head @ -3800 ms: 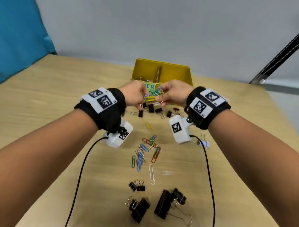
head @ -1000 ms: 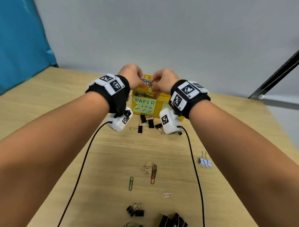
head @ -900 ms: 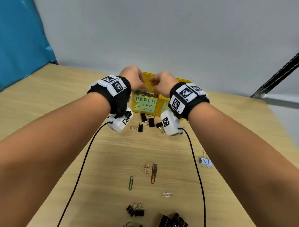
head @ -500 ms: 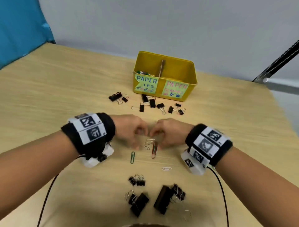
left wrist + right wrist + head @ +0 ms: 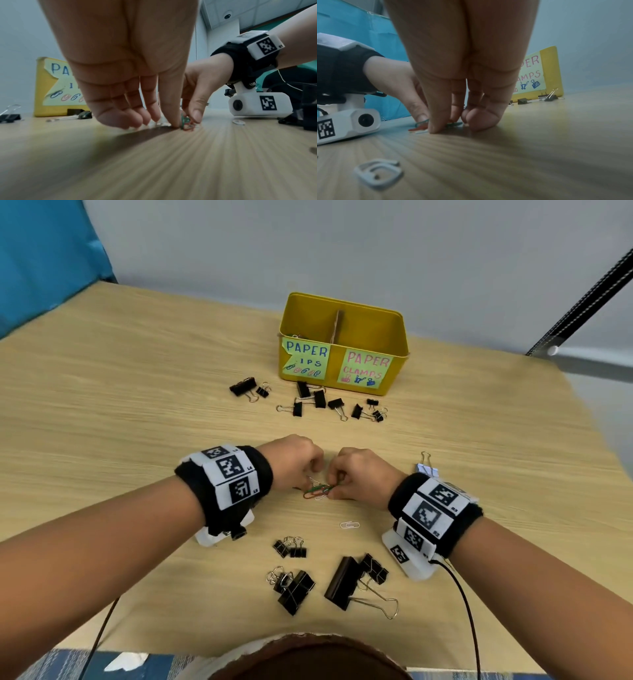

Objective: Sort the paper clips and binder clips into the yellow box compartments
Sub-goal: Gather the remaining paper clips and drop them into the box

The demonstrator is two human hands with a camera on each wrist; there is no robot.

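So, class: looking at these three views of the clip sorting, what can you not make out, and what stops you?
- Contents of the yellow box: head view, its front wall hides the floor.
- How many paper clips are gathered: all views, fingers of the left hand and right hand cover the bunch.
- Box labels: wrist views, each hand blocks part of the words.
- Light binder clip: head view, partly behind the right wristband.

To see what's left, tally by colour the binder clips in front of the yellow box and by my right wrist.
Black binder clips: 9
White binder clip: 1
Total: 10
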